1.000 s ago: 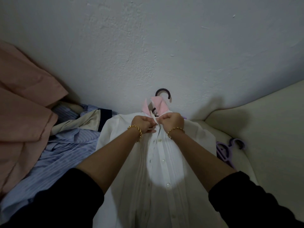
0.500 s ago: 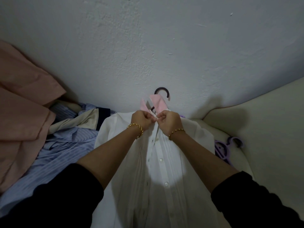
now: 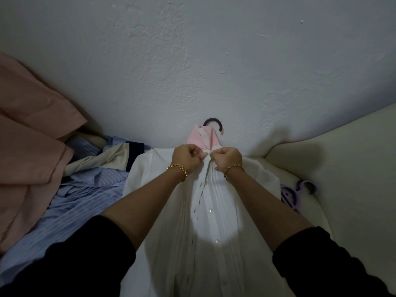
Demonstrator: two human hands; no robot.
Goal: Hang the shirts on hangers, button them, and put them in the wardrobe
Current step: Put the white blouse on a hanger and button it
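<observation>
white shirt [image 3: 214,211]: front-up on cream surface [image 3: 342,168], collar at its wall edge; hem cut off by the frame.
blue striped shirt [image 3: 85,194]: heaped at left edge, partly buried.
left hand [image 3: 188,157]: fingers curled, pinching placket at collar.
right hand [image 3: 228,158]: likewise; top button hidden.
hanger [image 3: 212,123]: only the dark hook shows.

The view was dim and grey-blue, with one round bright pool on the white shirt [image 3: 214,239] (soft-rimmed, slightly washed out). A broad dark shadow lay on the cream cushion [image 3: 342,168] at right. The black sleeves [image 3: 64,271] lost all detail. Wide-angle distortion curved the lower edge of the wall [image 3: 192,61]; focus was fairly sharp.
</observation>
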